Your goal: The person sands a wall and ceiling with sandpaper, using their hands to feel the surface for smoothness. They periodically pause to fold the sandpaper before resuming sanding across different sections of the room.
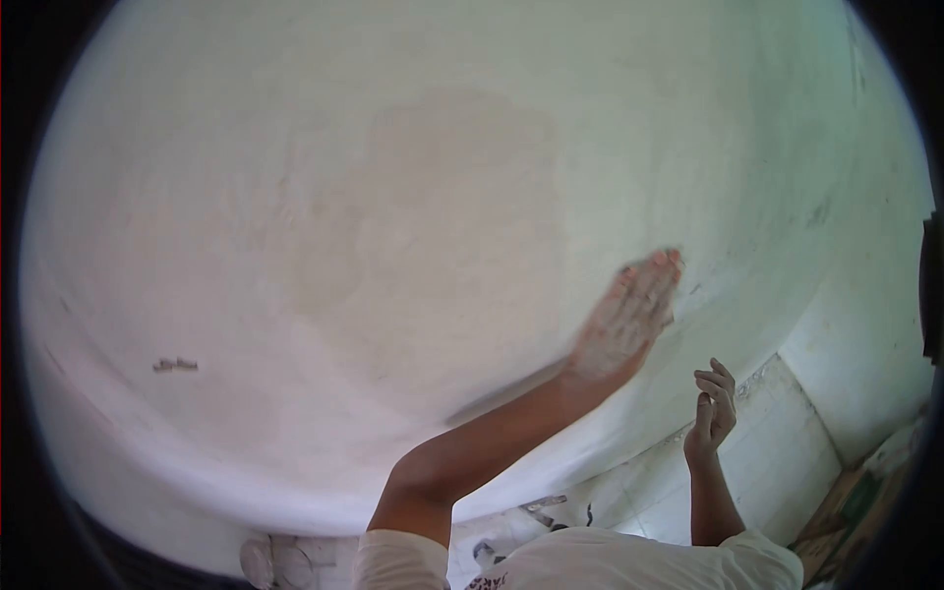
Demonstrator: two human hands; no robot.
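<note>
A pale plastered wall (629, 138) fills most of the view, with a darker beige patch (442, 216) across its middle. My left hand (626, 317) lies flat against the wall, right of that patch, its fingers stretched out and its back dusted with whitish powder. A small edge shows beside the palm; whether something is under the hand cannot be made out. Lower and to the right, my right hand (718, 403) is raised off the wall, fingers loosely bent and apart, with nothing visible in it.
A small dark mark or hole (175, 365) sits low on the wall at left. Light floor tiles (747, 452) show at the lower right, beside brown and green items (855, 501) at the edge. A round pale object (258, 562) and small tool-like things (543, 509) are at the bottom.
</note>
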